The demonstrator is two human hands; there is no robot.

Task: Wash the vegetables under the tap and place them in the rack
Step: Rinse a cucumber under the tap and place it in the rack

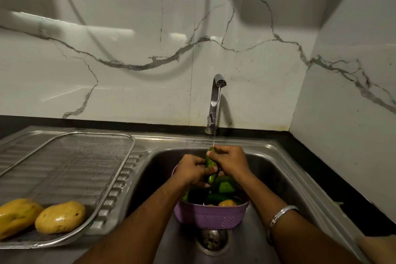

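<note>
Green cucumber (209, 159) was mid-rinse under the tap (216, 100) stream, left hand (190, 170) and right hand (231, 159) both wrapped round it above the purple basket (210, 213). Next up, probably carrying it left to the mesh rack (70, 169).

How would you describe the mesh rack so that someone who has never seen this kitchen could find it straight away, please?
Start at the steel sink where both hands rub a green vegetable under the tap. Look to its left, at the ribbed draining board: the rack lies there, a flat rectangular tray of fine wire mesh with a rounded metal rim. Unlike the purple basket in the sink, it holds two yellow vegetables at its near end.
</note>
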